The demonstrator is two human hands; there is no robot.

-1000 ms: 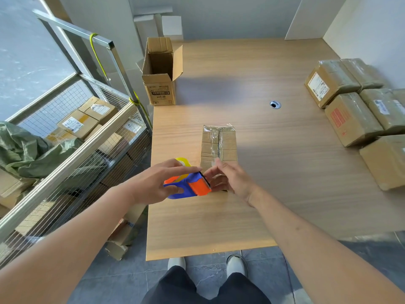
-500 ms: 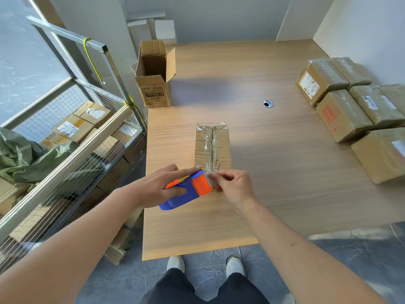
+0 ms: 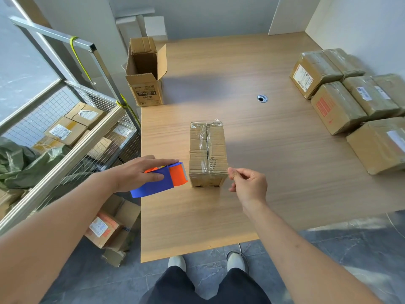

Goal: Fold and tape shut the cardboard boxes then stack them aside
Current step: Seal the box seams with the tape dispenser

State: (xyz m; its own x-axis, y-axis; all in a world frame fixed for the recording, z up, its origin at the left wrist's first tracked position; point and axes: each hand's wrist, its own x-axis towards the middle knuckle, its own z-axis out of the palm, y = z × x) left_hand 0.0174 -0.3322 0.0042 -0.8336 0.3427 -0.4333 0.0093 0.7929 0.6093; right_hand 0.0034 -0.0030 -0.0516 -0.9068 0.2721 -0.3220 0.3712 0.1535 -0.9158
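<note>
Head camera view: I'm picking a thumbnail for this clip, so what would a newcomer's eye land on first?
First the bright orange and blue tape dispenser gripped in the left hand, low in the middle. Just right of it stands a small taped box on the wooden table, with the right hand pinched beside its near corner. A cluster of wrapped parcels fills the table's right edge.

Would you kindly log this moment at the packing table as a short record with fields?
surface: wooden table
box in work: small cardboard box, flaps closed, clear tape over the top seam
left hand: holds blue and orange tape dispenser beside the box
right hand: thumb and finger pinched together near the box's near right corner; tape between them cannot be told
waiting: open box, far left
finished: taped boxes, right edge
</note>
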